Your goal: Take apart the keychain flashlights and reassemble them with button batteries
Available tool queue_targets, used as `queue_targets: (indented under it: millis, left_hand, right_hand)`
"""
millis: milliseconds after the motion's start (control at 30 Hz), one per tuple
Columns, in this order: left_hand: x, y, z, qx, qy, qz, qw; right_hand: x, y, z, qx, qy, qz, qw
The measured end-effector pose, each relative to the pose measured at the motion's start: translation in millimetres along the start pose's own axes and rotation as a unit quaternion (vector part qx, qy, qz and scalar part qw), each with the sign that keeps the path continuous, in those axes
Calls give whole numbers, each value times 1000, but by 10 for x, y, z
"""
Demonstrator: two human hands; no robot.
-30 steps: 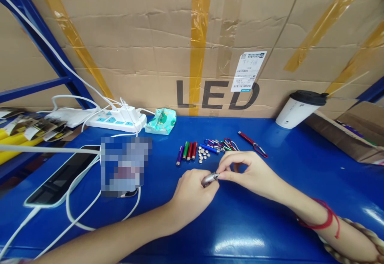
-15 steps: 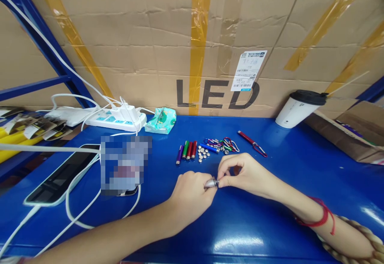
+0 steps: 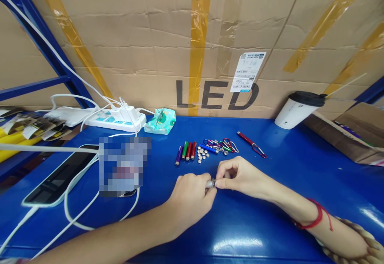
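My left hand (image 3: 192, 198) is closed around a small silver-grey metal tube (image 3: 210, 183), much of which is hidden in the fist. At the tube's right end, my right hand (image 3: 235, 176) pinches with thumb and fingertips; the small piece between them is too hidden to name. Just beyond the hands lie a purple tube (image 3: 179, 156), a green tube (image 3: 185, 151), two red tubes (image 3: 191, 151) and a blue tube (image 3: 209, 148). Several silver button cells (image 3: 200, 156) are scattered beside them, near small clip parts with coloured carabiners (image 3: 230, 145). Farther right lies a red penlight (image 3: 246, 138) with a carabiner.
On the left are a phone (image 3: 60, 176), white cables, a power strip (image 3: 120, 124) and a blurred-out patch. A green tissue pack (image 3: 161, 121) and a lidded paper cup (image 3: 297, 112) stand before the large carton (image 3: 144, 56). An open cardboard box (image 3: 345, 140) sits at right.
My right hand has shifted slightly left, closer to my left hand, and less of the tube's end shows between them. The items on the table have stayed in place.
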State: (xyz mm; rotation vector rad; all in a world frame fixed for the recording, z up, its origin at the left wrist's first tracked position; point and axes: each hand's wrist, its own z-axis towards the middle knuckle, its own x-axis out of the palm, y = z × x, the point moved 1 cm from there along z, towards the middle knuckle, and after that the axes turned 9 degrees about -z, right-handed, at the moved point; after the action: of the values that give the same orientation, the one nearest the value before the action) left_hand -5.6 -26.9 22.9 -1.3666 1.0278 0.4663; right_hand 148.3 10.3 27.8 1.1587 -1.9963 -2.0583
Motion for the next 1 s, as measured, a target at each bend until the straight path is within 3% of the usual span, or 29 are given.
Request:
queue_targets:
  millis: [267,367,500,667,1000]
  left_hand:
    - [-11,-19,-83,74,-7,-125,989]
    - [-26,25,-25,63,-4,-147,987]
    - [-50,65,42,34,2,-236,971]
    - [-51,72,62,31,-7,-320,947]
    - [-117,31,20,42,-22,-259,965]
  right_hand:
    - [-89,-34,17,42,23,66,997]
    - [-103,-51,21,40,21,66,997]
    - [-126,-66,41,-24,-47,25,998]
    - [-166,36,13,-169,-133,-53,975]
    - [-172,75,-31,-258,-152,-142,944]
